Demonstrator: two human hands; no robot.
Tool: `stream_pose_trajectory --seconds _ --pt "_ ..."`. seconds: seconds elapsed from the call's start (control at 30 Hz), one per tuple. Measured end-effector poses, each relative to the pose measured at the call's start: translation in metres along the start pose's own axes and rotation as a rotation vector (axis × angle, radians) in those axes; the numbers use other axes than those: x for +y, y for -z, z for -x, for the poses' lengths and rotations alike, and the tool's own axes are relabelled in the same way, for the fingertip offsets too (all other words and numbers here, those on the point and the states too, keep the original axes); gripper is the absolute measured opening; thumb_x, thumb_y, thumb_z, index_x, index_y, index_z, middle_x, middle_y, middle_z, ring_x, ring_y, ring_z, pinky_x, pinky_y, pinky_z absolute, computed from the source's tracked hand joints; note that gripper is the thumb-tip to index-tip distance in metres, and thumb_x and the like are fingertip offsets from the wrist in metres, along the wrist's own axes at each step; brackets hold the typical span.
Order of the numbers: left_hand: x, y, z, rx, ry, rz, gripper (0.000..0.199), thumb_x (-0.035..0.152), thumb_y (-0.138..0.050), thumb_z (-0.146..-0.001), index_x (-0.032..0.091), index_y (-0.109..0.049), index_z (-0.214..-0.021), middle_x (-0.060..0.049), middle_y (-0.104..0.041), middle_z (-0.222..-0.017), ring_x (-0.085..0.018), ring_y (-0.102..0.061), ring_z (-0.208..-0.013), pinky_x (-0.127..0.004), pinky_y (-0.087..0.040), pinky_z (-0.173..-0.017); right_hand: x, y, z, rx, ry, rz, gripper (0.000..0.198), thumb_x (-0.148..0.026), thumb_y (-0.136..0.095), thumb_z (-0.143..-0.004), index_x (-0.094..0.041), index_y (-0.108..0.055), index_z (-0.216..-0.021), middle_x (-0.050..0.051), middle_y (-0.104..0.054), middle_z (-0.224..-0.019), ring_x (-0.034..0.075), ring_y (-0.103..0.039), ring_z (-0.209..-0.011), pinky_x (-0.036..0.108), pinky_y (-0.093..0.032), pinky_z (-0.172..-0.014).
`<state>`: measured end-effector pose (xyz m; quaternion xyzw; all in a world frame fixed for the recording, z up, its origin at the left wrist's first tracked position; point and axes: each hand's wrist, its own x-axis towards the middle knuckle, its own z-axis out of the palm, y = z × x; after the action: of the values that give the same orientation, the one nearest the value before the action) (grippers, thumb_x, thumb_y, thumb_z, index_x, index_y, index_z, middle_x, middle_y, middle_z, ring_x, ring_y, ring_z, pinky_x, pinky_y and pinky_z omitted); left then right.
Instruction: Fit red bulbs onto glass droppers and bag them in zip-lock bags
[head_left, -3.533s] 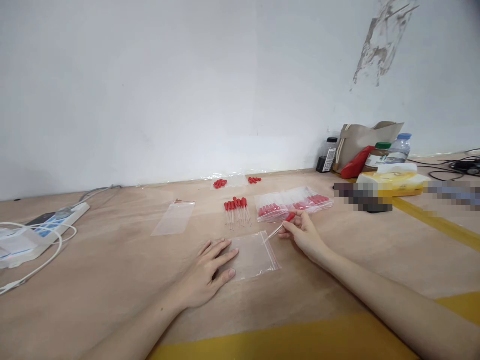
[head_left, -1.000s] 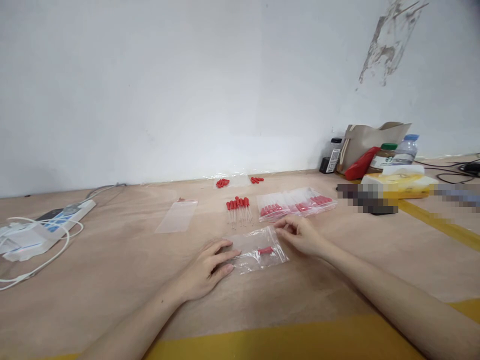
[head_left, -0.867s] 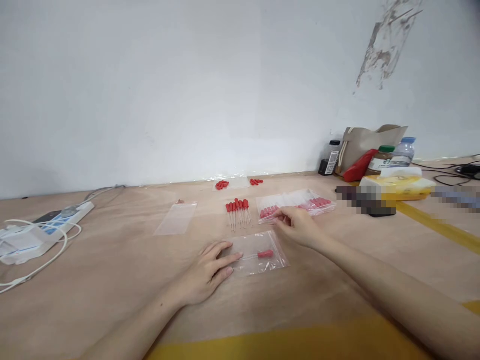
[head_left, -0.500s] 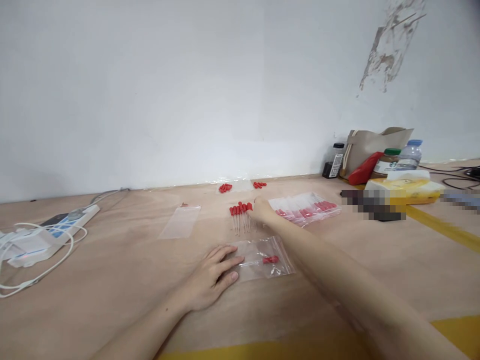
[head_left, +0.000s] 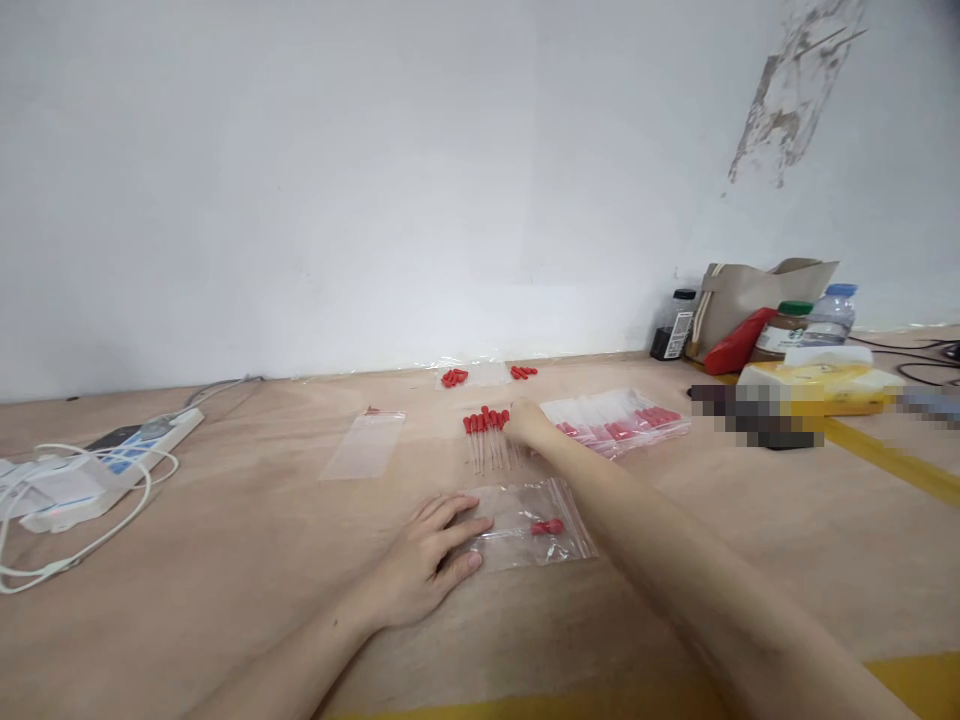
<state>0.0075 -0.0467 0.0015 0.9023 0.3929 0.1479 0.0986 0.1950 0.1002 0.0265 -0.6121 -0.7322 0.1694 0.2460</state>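
My left hand [head_left: 431,555] lies flat with fingers spread, its fingertips on the left end of a clear zip bag [head_left: 510,550]. Small red rubber bulbs [head_left: 547,526] show inside that bag near its zip end. Beyond it, several thin clear droppers [head_left: 484,440] with red bulbs lie side by side in a row. At the right end of this row is my right hand [head_left: 529,425], its fingers drawn together beside the last bulb. Those fingertips are mostly hidden, and whatever they pinch is not visible.
Filled bags of red-bulbed pieces [head_left: 619,425] overlap at right. An empty-looking bag [head_left: 366,445] lies left. Loose red bulbs [head_left: 454,378] sit near the wall. A power strip [head_left: 120,480] with cables is far left; tissues [head_left: 814,385], a jar [head_left: 784,330] and bottles stand right.
The whole view has shifted slightly. My right hand stays at the right end of the dropper row, and my left hand remains on the bag.
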Motion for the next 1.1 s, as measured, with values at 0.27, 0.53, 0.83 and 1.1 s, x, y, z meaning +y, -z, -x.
stream_pose_trajectory --seconds 0.27,0.53,0.83,1.1 --pt "0.004 0.002 0.0 0.019 0.016 0.026 0.032 0.034 -0.041 -0.088 0.026 -0.047 -0.119 -0.004 -0.043 -0.129 -0.021 -0.035 -0.12 -0.04 -0.031 -0.1 0.051 0.036 0.079 0.29 0.041 -0.392 0.065 -0.022 -0.044 -0.075 -0.015 -0.013 -0.132 0.0 -0.053 -0.071 0.012 -0.055 -0.055 0.024 -0.045 -0.052" --pt "0.001 0.001 -0.001 -0.006 0.035 0.005 0.033 0.036 -0.038 -0.09 0.03 -0.049 -0.12 -0.003 -0.041 -0.131 -0.023 -0.034 -0.121 -0.042 -0.031 -0.099 0.095 0.03 0.109 0.369 -0.191 -0.96 0.07 -0.027 -0.057 -0.065 -0.023 -0.017 -0.123 -0.007 -0.043 -0.065 0.011 -0.053 -0.046 0.024 -0.049 -0.043" --pt "-0.002 -0.002 -0.002 0.027 0.031 0.001 0.033 0.034 -0.04 -0.089 0.031 -0.049 -0.12 -0.002 -0.042 -0.13 -0.023 -0.038 -0.119 -0.041 -0.034 -0.098 0.077 0.02 0.125 0.051 -0.265 -1.223 0.027 -0.028 -0.056 -0.072 -0.022 -0.039 -0.092 -0.002 -0.054 -0.07 0.012 -0.061 -0.061 0.029 -0.052 -0.062" --pt "0.0 -0.002 -0.002 0.043 0.033 0.01 0.039 0.033 -0.041 -0.088 0.029 -0.04 -0.127 -0.003 -0.042 -0.131 -0.023 -0.037 -0.12 -0.043 -0.032 -0.099 0.082 0.037 0.128 -0.148 -0.001 -0.72 0.026 -0.033 -0.069 -0.06 -0.015 -0.061 -0.078 -0.003 -0.053 -0.055 0.008 -0.048 -0.05 0.022 -0.04 -0.049"
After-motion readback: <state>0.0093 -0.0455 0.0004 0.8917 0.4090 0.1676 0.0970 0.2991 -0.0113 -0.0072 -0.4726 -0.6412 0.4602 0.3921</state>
